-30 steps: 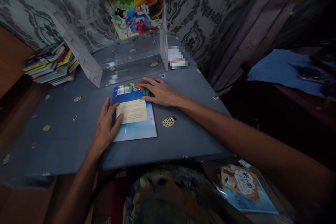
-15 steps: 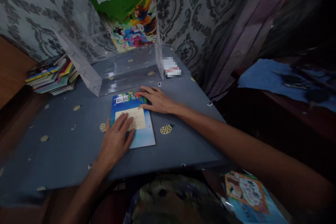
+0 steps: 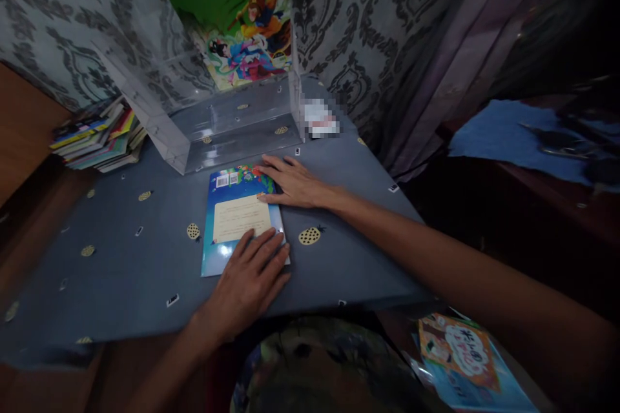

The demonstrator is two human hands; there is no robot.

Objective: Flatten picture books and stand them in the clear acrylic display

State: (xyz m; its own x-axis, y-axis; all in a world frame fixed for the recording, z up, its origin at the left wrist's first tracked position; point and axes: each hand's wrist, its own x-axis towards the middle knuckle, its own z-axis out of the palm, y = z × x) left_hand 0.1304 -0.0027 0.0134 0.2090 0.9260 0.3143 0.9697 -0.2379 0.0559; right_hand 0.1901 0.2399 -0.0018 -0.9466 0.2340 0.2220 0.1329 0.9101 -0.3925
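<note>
A blue book lies closed on the patterned tablecloth, its cream text panel and barcode facing up. My left hand rests flat over the book's lower right part, fingers stretched out and covering that corner. At the upper right edge lies my right hand, fingers spread, with the fingertips on the cover and the palm beside it on the cloth. Neither hand grips anything. Just beyond the book stands a clear acrylic stand.
At the far left is a stack of books. A green picture book stands upright behind the acrylic stand. A blurred white item lies to its right. Below the table's right front edge sits another book. A blue cloth is at right.
My left hand has slid right and toward me, from the book's left side to its lower right. My right hand stays at the upper right edge.
</note>
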